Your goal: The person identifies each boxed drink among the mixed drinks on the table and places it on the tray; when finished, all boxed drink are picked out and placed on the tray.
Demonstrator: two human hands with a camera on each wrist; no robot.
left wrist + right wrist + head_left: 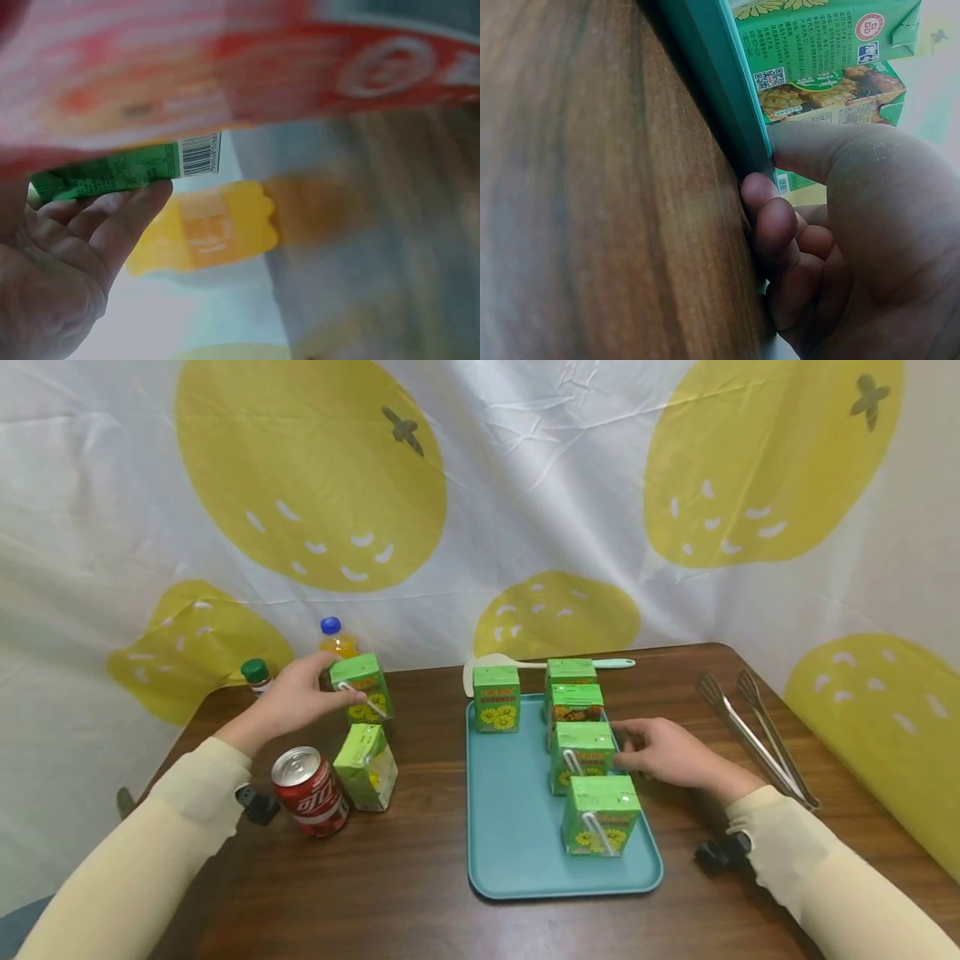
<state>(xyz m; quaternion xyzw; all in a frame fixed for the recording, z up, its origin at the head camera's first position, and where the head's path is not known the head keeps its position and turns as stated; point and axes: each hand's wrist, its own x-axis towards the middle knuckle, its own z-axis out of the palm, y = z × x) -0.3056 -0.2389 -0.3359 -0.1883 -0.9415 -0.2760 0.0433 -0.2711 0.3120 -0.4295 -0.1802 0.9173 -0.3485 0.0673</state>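
Observation:
My left hand (296,693) grips a green drink carton (365,675) with a white straw on its side, at the left of the table. In the left wrist view the fingers (124,225) lie along the carton's barcode side. A second green carton (367,770) stands tilted just in front of it, next to a red soda can (311,793). At the right rim of a teal tray (517,827), my right hand (667,753) pinches the edge, thumb toward the cartons and fingers curled at the outer side. Several green cartons (602,814) stand in a column along that side; another carton (497,700) occupies the far left corner.
Behind the left hand stand an orange drink bottle (339,639) with a blue cap and a green-capped bottle (257,674). A spatula (495,662) lies beyond the tray. Metal tongs (765,743) lie at the right. A patterned cloth (540,485) hangs behind the table.

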